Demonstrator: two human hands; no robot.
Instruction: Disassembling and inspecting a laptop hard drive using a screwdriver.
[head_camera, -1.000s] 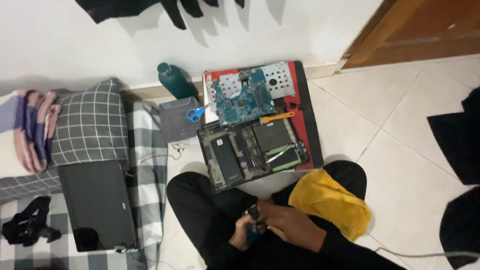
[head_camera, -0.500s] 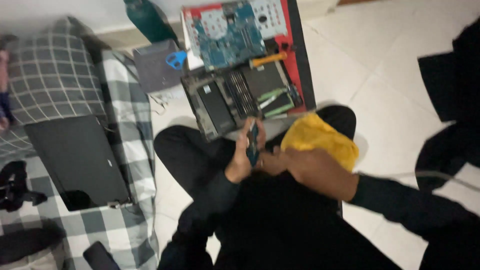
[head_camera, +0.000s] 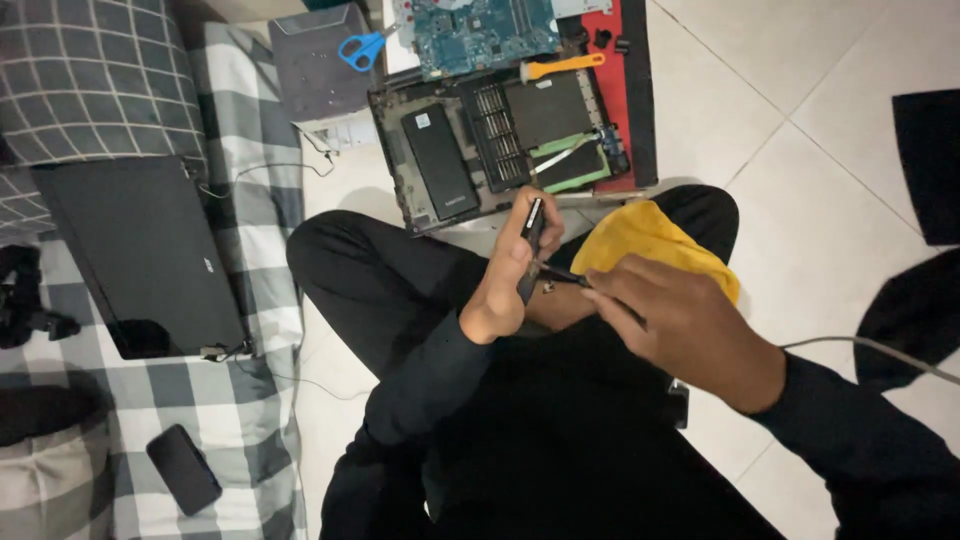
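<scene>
I sit cross-legged on the floor. My left hand (head_camera: 508, 275) grips a slim dark bar-shaped part (head_camera: 531, 222) upright over my lap. My right hand (head_camera: 685, 330) holds a thin dark tool (head_camera: 562, 276) whose tip meets the lower end of that part. A yellow cloth (head_camera: 640, 240) lies on my right knee, just behind the right hand. An opened laptop base (head_camera: 500, 140) with a black battery (head_camera: 440, 162) lies on the floor in front of my knees.
A blue circuit board (head_camera: 485, 30) lies on a red mat (head_camera: 625, 90) with an orange pry tool (head_camera: 563, 67). Blue-handled scissors (head_camera: 360, 48) rest on a grey box (head_camera: 315, 65). On the checked blanket (head_camera: 255, 390) at left lie a black laptop lid (head_camera: 145, 255) and a phone (head_camera: 184, 468).
The view has tilted down and closer to my lap. Both hands have stayed together on the small part; the right hand now shows fully with the tool at the part.
</scene>
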